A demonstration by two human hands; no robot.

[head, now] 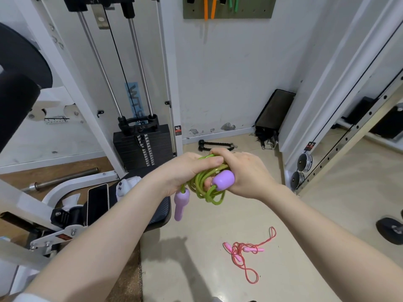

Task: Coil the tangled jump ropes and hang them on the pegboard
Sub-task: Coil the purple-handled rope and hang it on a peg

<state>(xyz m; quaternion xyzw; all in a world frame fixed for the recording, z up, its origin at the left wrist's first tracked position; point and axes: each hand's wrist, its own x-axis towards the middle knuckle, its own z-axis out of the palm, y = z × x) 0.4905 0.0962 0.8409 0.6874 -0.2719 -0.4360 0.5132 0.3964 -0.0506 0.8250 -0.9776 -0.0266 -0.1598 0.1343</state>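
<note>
**Green rope nearly coiled, pegboard next**

Fingers of both hands are curled round the green rope [206,184]: the left hand [185,171] grips the top of the bundle, fingers pressed together over the loops, while the right hand [244,175] closes on it from the other side, with one purple handle [223,180] lying against its palm. The second handle [181,202] dangles free below the left hand, its long axis near vertical, butt end toward the floor. The held handle lies more or less crosswise, its rounded end toward the right wrist. The coil's loops hang as a rough oval, longer up and down than across.

The bundle is held in the air, well below the pegboard [229,12] and a little left of it. The step in hand looks like the end of coiling this rope: most of its length is gathered, one handle still loose. The next move, I judge, calls for tucking or wrapping that hanging end so the coil stays together, then lifting it to a free peg on the pegboard beside the orange [209,7] and green ropes [233,5] hanging there.

Far below the pegboard, on the floor, the pink rope [244,251] lies tangled and untouched.
</note>
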